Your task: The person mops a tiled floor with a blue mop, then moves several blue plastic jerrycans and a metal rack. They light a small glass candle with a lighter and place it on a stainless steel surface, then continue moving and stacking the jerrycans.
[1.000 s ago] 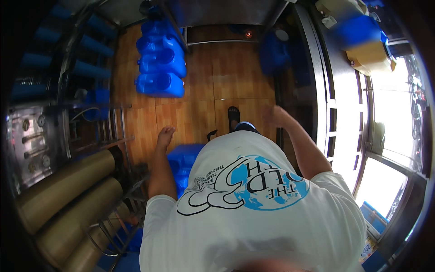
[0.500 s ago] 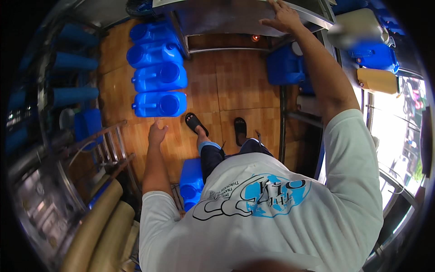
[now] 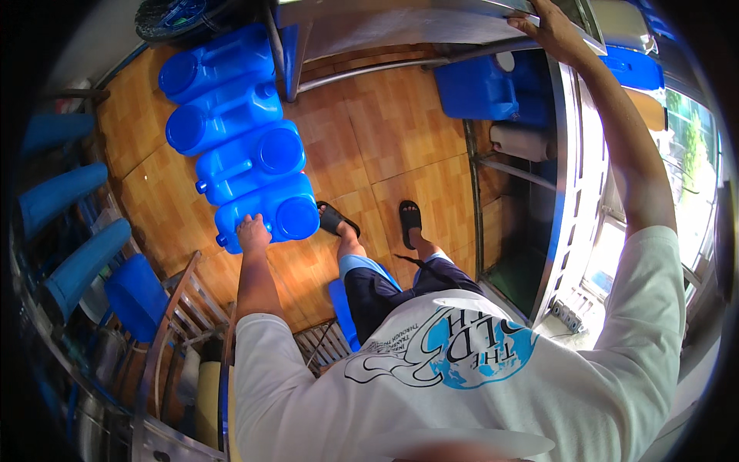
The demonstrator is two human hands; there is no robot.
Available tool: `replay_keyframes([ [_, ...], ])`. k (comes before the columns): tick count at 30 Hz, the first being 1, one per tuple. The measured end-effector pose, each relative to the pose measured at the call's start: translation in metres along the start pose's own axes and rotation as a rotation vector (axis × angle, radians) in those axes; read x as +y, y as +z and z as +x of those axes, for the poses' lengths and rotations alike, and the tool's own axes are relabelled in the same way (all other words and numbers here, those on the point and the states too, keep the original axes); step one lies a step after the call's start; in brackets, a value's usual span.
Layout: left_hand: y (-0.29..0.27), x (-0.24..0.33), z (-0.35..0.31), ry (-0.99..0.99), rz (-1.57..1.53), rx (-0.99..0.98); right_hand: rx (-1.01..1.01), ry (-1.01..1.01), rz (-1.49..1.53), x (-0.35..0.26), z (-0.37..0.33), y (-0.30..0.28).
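On the wood-patterned floor stands a row of several blue plastic water jugs with large round caps. My left hand (image 3: 254, 232) is at the nearest blue jug (image 3: 262, 209), its fingers curled over the moulded handle beside the cap. Just beyond it, another blue jug (image 3: 240, 158) stands close alongside. My right arm reaches far forward, and my right hand (image 3: 553, 32) rests on the edge of a stainless steel table (image 3: 400, 29). Its thumb and fingers are apart; part of the fingers is cut off by the picture's upper rim.
A metal rack (image 3: 158, 362) stands at the left, near a blue container (image 3: 137, 296). More blue jugs (image 3: 473, 88) sit under the counter on the right. A table leg with a crossbar (image 3: 369, 77) borders the row. My sandalled feet are right of the nearest jug.
My left hand has come down from beside the row onto the nearest jug's handle. My right hand stays at the table edge. The view has turned and come closer to the jugs.
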State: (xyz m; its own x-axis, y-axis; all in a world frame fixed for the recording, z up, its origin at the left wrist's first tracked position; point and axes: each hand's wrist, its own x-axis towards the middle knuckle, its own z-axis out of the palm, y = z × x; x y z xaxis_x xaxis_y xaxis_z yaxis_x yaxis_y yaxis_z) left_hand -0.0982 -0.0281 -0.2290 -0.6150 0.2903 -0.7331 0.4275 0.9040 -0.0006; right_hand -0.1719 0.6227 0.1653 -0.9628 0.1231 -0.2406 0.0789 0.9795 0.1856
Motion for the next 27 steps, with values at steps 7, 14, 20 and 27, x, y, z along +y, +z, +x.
replay_keyframes([
  [7, -0.002, 0.019, -0.027, 0.099, -0.052, -0.076, -0.013, 0.014, 0.014, -0.007, -0.002, -0.008],
  [14, -0.118, 0.019, -0.171, 0.187, -0.284, 0.168, 0.034, 0.036, 0.054, -0.008, -0.009, -0.022],
  [20, -0.313, -0.001, -0.306, 0.277, -0.48, 0.271, 0.121, 0.072, 0.107, -0.004, -0.012, -0.024],
  [27, -0.529, 0.042, -0.491, 0.236, -0.381, 0.533, 0.487, 0.321, 0.086, -0.043, -0.033, 0.008],
])
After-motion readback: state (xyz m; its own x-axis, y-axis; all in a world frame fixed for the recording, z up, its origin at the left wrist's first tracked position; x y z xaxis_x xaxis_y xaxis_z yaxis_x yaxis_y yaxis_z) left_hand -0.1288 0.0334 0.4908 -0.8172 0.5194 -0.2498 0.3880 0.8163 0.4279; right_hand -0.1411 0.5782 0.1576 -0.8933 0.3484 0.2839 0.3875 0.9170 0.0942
